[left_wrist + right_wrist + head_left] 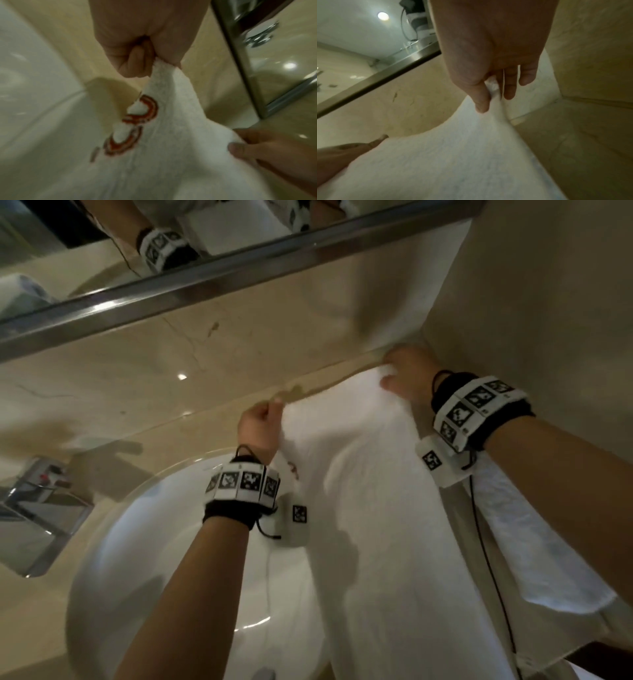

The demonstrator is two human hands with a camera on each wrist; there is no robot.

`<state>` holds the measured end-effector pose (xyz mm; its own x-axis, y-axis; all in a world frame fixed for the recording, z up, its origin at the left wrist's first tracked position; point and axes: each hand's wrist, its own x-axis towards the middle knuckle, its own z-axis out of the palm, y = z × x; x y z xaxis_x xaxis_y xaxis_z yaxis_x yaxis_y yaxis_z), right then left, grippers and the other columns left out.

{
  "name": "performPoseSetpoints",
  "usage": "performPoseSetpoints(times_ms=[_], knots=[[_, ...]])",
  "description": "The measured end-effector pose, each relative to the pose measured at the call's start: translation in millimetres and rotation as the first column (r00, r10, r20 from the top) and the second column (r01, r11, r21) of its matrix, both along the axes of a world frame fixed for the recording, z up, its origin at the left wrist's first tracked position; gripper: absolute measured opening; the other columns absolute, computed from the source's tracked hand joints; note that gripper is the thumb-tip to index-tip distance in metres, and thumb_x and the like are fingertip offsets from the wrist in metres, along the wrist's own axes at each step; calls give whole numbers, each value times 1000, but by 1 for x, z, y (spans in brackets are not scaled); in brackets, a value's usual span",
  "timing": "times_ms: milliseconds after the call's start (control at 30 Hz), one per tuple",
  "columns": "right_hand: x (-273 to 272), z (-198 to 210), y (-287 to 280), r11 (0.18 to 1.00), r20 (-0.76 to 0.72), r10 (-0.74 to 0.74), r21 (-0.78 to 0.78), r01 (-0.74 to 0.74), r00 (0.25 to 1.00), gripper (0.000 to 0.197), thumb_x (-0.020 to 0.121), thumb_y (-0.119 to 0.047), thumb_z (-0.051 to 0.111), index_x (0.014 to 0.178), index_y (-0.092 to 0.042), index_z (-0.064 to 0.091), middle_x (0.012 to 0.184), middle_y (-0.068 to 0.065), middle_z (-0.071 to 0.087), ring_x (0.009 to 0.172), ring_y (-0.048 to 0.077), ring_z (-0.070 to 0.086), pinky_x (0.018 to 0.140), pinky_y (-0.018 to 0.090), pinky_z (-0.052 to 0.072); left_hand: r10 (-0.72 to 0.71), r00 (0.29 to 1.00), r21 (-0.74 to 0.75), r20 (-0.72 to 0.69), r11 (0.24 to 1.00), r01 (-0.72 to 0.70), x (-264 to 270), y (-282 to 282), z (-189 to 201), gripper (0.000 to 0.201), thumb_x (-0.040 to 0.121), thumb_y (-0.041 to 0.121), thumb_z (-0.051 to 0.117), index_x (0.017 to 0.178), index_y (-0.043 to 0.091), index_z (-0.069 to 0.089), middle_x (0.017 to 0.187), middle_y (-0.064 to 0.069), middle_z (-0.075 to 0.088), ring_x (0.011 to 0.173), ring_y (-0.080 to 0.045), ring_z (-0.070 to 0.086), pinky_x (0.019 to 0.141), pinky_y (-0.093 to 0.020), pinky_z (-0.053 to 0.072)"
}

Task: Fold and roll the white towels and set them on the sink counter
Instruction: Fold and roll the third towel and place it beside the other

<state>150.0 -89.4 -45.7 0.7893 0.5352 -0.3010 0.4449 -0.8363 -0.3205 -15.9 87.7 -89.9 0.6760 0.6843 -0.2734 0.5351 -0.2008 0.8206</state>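
A white towel [370, 508] hangs stretched between my two hands over the right side of the sink counter [144, 392]. My left hand [263, 419] pinches its far left corner, fingers curled tight [137, 63]. Red embroidery [137, 121] shows on the towel just below that corner. My right hand [404, 378] pinches the far right corner between thumb and fingers [489, 94], close to the side wall. The towel's lower part drapes toward me over the basin's right edge. A second white towel [534, 542] hangs at the right under my right forearm.
A round white basin [164, 570] sits below my left arm. A chrome tap [37, 505] stands at the left. A mirror with a metal frame [219, 278] runs along the back wall. A beige side wall [548, 302] closes the right.
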Motion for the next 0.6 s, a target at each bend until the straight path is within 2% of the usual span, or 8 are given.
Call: performPoseSetpoints(times_ms=[67,134,167,234,334,434,534,601], knots=[[12,2,-8,996,0,-92,14,92,996,31,87,-20,59,113,-2,61,130,18,51,118,33,50,97,33,42,1,999,27,40,1000,-2,28,2,14,36,95,24,46,62,11,52,62,-5,48,59,-17,42,53,-20,33],[20,1,-18,983,-30,-184,24,185,982,18,86,-19,61,95,-4,64,124,20,56,112,34,55,92,34,46,-43,999,84,6,996,42,54,2,21,29,95,27,46,89,5,64,85,-13,60,81,-23,53,68,-22,35],[24,-1,-22,978,-30,-209,14,209,977,20,86,-19,61,98,-3,64,121,21,58,111,35,56,91,35,47,-72,997,118,-24,990,74,65,-1,22,29,95,27,46,103,6,64,100,-14,64,94,-25,57,74,-24,36],[28,-7,-28,971,-16,-237,-47,236,971,33,89,-19,59,115,2,61,122,22,58,113,35,55,94,36,45,-186,980,221,-68,955,197,81,-7,19,29,95,24,47,113,8,62,116,-12,64,108,-27,57,79,-25,38],[29,-20,-37,961,-18,-237,-154,232,971,44,94,-23,53,133,-2,50,136,18,50,124,34,47,104,35,40,-368,901,349,-228,833,429,89,-11,8,29,95,26,45,119,16,58,118,-13,63,107,-31,57,82,-32,43],[31,-32,-41,948,-27,-184,-270,170,983,50,93,-28,51,139,-10,43,141,14,45,128,32,44,107,38,38,-415,822,368,-389,748,552,90,-6,0,32,96,32,41,125,28,53,130,-7,57,115,-30,54,95,-36,42],[32,-36,-39,942,-60,-166,-305,140,984,62,85,-29,64,139,-16,37,141,13,42,126,34,43,104,40,41,-449,793,358,-412,720,594,91,4,-2,33,95,38,41,123,26,52,131,-4,52,118,-27,51,100,-39,41],[32,-36,-36,952,-50,-155,-276,135,987,68,82,-24,67,141,-20,33,144,12,34,130,34,37,106,40,39,-573,753,283,-323,701,655,92,8,-5,29,88,42,53,109,21,54,128,-4,52,119,-28,49,100,-38,41]])
